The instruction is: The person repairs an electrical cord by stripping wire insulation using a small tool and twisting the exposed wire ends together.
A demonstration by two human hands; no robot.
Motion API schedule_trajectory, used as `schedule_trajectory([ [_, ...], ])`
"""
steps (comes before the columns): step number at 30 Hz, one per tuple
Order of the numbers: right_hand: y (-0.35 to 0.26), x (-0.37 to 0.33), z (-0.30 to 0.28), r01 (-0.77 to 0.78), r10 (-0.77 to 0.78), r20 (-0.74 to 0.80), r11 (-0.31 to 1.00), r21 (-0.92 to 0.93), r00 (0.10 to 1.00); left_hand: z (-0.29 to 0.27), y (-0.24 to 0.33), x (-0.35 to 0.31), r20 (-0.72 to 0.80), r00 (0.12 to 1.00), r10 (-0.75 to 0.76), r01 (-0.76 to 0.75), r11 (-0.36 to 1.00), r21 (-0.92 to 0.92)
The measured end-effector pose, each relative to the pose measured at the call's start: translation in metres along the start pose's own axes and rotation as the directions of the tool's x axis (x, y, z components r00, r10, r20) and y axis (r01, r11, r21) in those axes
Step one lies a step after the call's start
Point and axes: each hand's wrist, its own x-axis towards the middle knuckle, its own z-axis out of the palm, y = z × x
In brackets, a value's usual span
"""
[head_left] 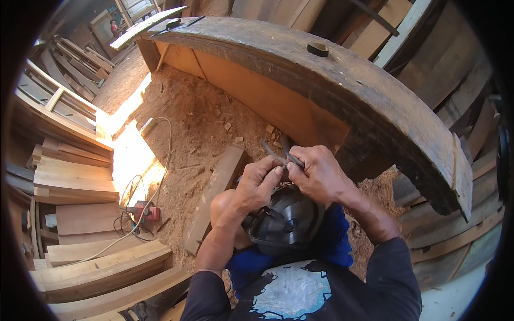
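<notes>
And I'm looking right across the workshop now, and no, there isn't a word, label, number or sign I can read from where I stand.
</notes>
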Motion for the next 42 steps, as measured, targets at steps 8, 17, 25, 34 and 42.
schedule_trajectory([
  [8, 0.018, 0.011, -0.006, -0.056, 0.023, 0.113, 0.953, 0.299, 0.993, -0.008, 0.001, 0.000, 0.090, 0.986, -0.139, 0.151, 0.976, -0.156],
  [17, 0.023, 0.017, -0.011, -0.132, 0.040, 0.202, 0.875, 0.466, 0.978, -0.009, -0.001, 0.000, 0.056, 0.989, -0.140, 0.149, 0.968, -0.202],
  [25, 0.028, 0.020, -0.010, -0.132, 0.029, 0.205, 0.847, 0.515, 0.978, -0.007, 0.002, 0.002, 0.037, 0.992, -0.122, 0.128, 0.963, -0.235],
  [34, 0.029, 0.017, -0.008, -0.099, 0.034, 0.124, 0.822, 0.561, 0.992, -0.004, 0.000, 0.006, 0.019, 0.992, -0.123, 0.124, 0.958, -0.257],
  [42, 0.086, -0.072, -0.012, -0.389, 0.429, -0.059, 0.861, 0.327, 0.901, -0.011, -0.011, 0.005, 0.003, 0.993, -0.121, 0.116, 0.950, -0.291],
])
